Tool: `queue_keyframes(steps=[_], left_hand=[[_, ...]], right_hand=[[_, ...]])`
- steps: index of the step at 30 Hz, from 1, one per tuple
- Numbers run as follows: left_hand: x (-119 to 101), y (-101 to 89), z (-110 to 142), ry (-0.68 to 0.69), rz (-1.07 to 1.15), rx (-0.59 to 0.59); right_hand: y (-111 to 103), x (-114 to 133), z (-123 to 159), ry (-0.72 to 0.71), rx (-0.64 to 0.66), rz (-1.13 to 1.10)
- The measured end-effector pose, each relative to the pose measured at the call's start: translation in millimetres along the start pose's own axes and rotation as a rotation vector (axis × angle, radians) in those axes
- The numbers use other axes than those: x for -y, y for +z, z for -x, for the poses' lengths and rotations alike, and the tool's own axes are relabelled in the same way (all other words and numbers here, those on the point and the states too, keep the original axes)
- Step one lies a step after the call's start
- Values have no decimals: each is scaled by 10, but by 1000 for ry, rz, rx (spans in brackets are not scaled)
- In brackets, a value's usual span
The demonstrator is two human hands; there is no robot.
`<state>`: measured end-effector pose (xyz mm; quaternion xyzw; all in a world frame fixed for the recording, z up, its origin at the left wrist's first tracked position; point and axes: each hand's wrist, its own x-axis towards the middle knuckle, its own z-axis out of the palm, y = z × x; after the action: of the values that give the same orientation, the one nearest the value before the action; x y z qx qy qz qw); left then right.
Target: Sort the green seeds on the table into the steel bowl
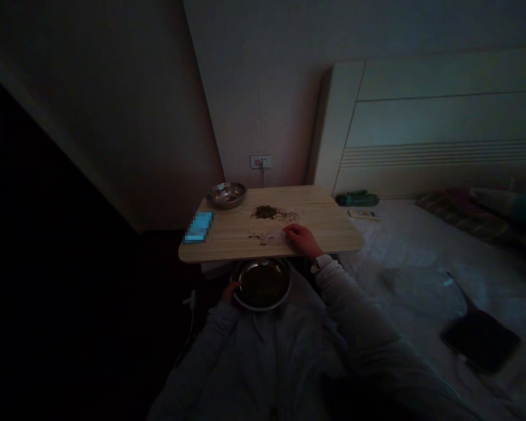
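"Two hands show in the head view. Where's the room to move?"

"On the wooden tabletop point(328, 213), mostly. There's bare wood at the right, and another bare stretch between the phone point(199, 227) at the left edge and the green pile point(265, 211). The small metal bowl point(227, 204) takes up the far left corner."

"And the near edge?"

"It runs just beyond the large bowl point(263, 307), which sits over the lap, lower than the tabletop. The right forearm crosses that edge near its right end. Beyond the right side is the bed point(390, 245), with a green bottle point(358, 199) and a pale handset point(363, 214) near the headboard."

"How is the right hand point(301, 240) set?"

"Nearly closed, fingertips pinched on the right end of a pale thin piece point(273, 235). The piece reaches left from the fingertips, low over the wood; I can't tell exactly what it is."

"What lies around it?"

"A few small bits point(256, 237) at its left end. The green pile is on the far side, a little left of the fingertips, with dark crumbs point(291, 215) spread to the pile's right."

"And the left hand point(231, 291)?"

"Closed on the large bowl's left rim, thumb over the edge; the other fingers are hard to make out in the dark."
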<state>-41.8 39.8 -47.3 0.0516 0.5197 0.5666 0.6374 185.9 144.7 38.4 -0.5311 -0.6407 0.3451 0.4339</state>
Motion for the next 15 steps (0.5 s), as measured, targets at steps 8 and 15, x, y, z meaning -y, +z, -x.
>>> queue_keyframes(steps=[8, 15], left_hand=[[4, -24, 32, 52, -58, -9], [4, -2, 29, -24, -34, -64]], right_hand=[[-10, 43, 25, 14, 98, 6], [-3, 46, 47, 20, 118, 77]])
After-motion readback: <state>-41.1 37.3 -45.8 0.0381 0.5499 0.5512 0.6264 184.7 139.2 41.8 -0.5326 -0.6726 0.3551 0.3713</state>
